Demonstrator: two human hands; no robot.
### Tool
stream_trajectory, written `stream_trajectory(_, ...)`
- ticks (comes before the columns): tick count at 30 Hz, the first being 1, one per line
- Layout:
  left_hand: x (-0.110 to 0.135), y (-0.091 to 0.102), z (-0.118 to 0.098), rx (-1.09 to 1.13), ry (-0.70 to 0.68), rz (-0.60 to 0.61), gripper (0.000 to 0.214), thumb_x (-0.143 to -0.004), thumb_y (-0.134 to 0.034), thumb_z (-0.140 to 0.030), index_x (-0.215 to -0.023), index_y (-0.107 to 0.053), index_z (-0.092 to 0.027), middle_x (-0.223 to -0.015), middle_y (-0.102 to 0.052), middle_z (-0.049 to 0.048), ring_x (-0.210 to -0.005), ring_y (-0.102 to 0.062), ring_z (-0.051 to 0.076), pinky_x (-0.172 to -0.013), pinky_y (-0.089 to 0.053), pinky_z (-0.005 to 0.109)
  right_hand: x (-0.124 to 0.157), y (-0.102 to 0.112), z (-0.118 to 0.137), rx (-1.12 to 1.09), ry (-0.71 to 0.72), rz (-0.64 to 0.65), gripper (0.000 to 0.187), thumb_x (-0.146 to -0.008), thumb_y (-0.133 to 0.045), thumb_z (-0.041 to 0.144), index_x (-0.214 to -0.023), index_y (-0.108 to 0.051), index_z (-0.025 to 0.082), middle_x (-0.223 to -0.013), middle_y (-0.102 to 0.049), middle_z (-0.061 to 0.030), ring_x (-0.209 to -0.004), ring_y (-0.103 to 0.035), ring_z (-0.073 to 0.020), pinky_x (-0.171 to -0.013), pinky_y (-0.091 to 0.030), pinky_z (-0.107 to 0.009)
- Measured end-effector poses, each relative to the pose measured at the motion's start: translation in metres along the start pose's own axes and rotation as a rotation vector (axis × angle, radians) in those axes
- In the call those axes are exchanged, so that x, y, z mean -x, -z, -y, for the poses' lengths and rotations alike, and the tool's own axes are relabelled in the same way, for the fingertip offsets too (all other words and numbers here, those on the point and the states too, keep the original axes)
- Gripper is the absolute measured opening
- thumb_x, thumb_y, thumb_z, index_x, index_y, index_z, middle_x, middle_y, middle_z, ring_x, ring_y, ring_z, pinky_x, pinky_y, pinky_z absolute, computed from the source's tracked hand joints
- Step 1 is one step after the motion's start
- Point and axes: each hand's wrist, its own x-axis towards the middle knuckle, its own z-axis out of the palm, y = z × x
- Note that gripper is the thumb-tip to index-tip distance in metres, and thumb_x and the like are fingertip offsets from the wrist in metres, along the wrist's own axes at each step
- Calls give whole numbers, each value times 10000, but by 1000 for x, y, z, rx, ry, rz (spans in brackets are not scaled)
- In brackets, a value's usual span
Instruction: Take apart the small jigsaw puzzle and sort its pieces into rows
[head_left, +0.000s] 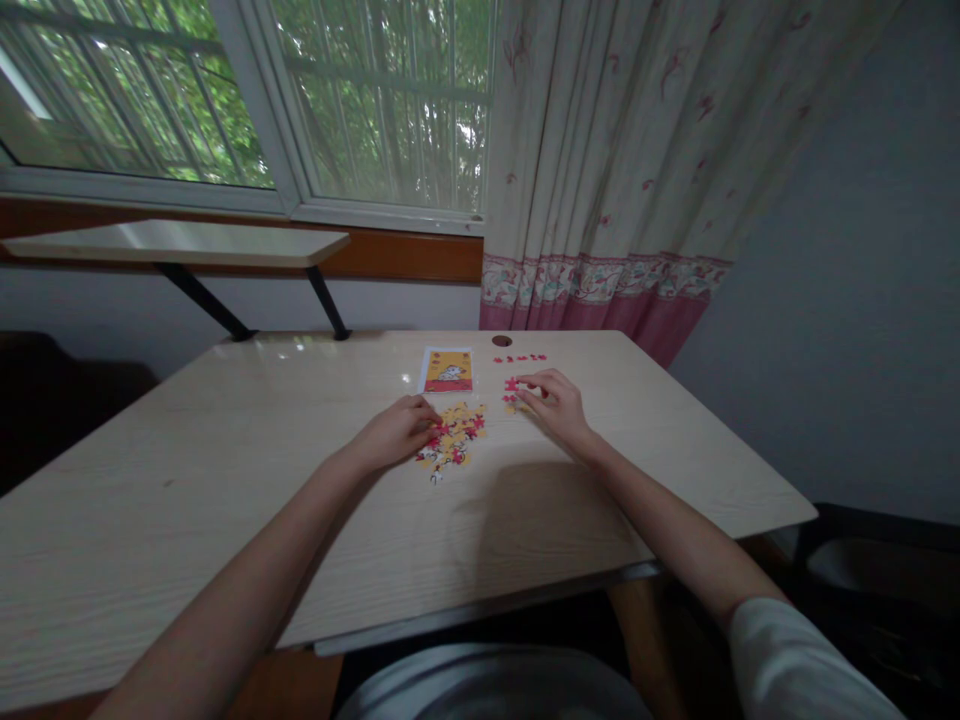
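A loose pile of jigsaw puzzle pieces (459, 432), yellow, red and white, lies on the table in front of me. At its left edge my left hand (399, 432) is closed, fingers bent, with red at the fingertips that looks like a puzzle piece. My right hand (556, 405) pinches a red puzzle piece (512, 384) between thumb and fingers, right of the pile. Just below that piece lie another red piece (510, 398) and a yellow one (511, 409). Several red pieces (520, 358) form a row farther back. Behind the pile lies a picture card (448, 371) showing a white spotted animal.
The pale wooden table (300, 520) has a round cable hole (502, 341) at its back edge. A raised shelf (180, 242) on black legs stands at the back left. Behind are a barred window (382, 100) and a patterned curtain (600, 170).
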Motion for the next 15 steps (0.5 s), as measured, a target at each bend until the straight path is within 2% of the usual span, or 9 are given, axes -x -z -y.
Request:
stream_trajectory(4, 0, -1, 4, -1, -3, -23, 281, -843, -452, -322, -940, -670, -173, -929, -615, 96, -896, -549, 211, -839, -438, 342, 1, -1, -3, 1, 15, 0, 196, -808, -594, 351, -943, -685, 241, -828, -623, -40, -740, -542, -139, -639, -437, -262)
stream_trajectory(9, 0, -4, 8, -6, 2, -12, 289, -845, -447, -308, -936, -670, -148, -937, -623, 109, -886, -556, 212, -828, -442, 338, -1, 0, -3, 17, 60, -41, 194, -806, -596, 358, -932, -683, 240, -807, -630, -34, -710, -541, -134, -612, -439, -256)
stream_trajectory(12, -1, -6, 10, -18, 9, -8, 289, -840, -447, -294, -950, -667, -142, -949, -620, 111, -898, -557, 213, -836, -439, 332, -8, 9, -6, 60, 88, -128, 190, -805, -595, 347, -922, -681, 224, -835, -645, -44, -677, -530, -132, -623, -443, -266)
stream_trajectory(15, -1, -7, 11, -22, 19, -8, 280, -829, -450, -265, -949, -669, -137, -950, -616, 113, -913, -551, 218, -851, -432, 339, -20, 23, -25, 140, 57, -185, 225, -805, -586, 361, -944, -676, 209, -823, -647, -46, -630, -507, -128, -629, -443, -274)
